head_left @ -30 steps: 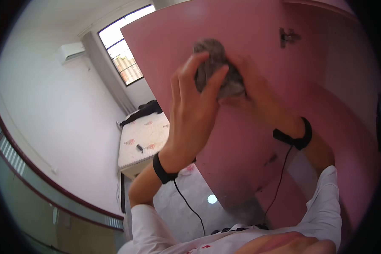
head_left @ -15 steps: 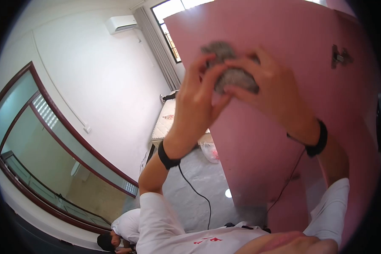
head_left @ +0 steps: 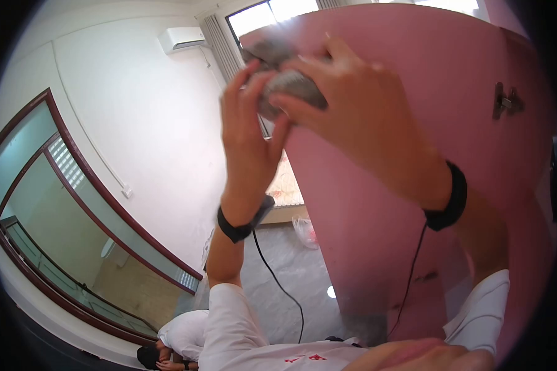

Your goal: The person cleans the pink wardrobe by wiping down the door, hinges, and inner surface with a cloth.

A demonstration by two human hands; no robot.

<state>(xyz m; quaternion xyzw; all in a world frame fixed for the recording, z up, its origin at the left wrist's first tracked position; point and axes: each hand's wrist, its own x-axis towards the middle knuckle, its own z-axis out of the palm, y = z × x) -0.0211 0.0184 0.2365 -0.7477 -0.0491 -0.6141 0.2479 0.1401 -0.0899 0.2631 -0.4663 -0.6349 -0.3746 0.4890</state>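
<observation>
A crumpled grey cloth [head_left: 296,88] is bunched between my two hands, near the upper left edge of a pink panel [head_left: 377,185]. My left hand [head_left: 249,123] grips its left side, fingers curled over it. From the right, my right hand [head_left: 359,105] pinches the cloth between thumb and fingers. Part of the cloth sticks up above the fingers and looks blurred. Both wrists wear black bands with thin cables.
A metal hinge [head_left: 507,101] is on the pink panel at the right. Behind stand a bed [head_left: 286,185] and a plastic bag [head_left: 304,232] on the floor. A glass partition [head_left: 74,204] is at left. Another person [head_left: 182,334] bends low at the bottom left.
The view has swung left, bringing the glass partition and the other person further into sight. Both hands have shifted up and left with the cloth, to the panel's upper left edge.
</observation>
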